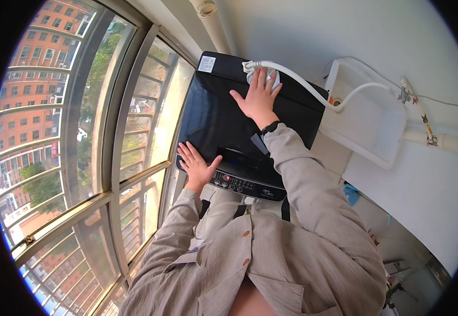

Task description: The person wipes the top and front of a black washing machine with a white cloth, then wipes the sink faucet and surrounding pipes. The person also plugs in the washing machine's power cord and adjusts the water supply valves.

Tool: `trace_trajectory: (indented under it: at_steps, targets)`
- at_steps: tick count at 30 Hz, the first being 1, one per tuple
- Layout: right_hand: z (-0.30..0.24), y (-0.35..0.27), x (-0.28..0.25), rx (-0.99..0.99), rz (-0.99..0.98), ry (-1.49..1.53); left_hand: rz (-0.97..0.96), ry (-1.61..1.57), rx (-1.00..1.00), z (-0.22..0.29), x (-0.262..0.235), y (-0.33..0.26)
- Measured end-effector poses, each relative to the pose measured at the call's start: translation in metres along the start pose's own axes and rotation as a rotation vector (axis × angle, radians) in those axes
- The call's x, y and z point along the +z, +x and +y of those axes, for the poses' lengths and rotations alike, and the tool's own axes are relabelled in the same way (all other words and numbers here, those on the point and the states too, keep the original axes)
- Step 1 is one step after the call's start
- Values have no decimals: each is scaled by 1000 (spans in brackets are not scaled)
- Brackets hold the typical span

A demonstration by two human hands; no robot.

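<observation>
Right grip point(259, 102) is splayed over a pale cloth point(276, 80) on the black top-load washer point(208, 110); left grip's point(198, 168) spread too.

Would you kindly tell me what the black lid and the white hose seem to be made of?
Lid: glass or glossy plastic; its smooth black surface mirrors light. Hose: probably flexible plastic, with a smooth white finish; it curves evenly.

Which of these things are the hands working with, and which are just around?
In use:
pale cloth under the right hand
black washing machine, left hand at its front edge

Just around:
white hose
white sink
barred window
</observation>
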State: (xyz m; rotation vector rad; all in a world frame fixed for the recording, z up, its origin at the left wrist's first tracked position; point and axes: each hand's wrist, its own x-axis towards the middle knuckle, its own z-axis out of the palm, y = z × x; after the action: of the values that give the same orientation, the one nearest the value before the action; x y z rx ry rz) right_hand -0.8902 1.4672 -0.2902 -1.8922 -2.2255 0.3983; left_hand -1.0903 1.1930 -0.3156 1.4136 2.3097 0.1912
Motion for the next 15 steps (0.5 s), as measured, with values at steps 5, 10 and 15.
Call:
trace_trajectory:
  at_steps: [5, 10, 15]
  targets:
    - [-66, -39, 24, -178, -49, 51, -66, -39, 50, 1, -15, -4]
    - [-49, -39, 4, -1, -59, -41, -229, -36, 201, -15, -53, -6]
    - [-4, -39, -20, 346, -58, -255, -276, 25, 367, -48, -90, 6]
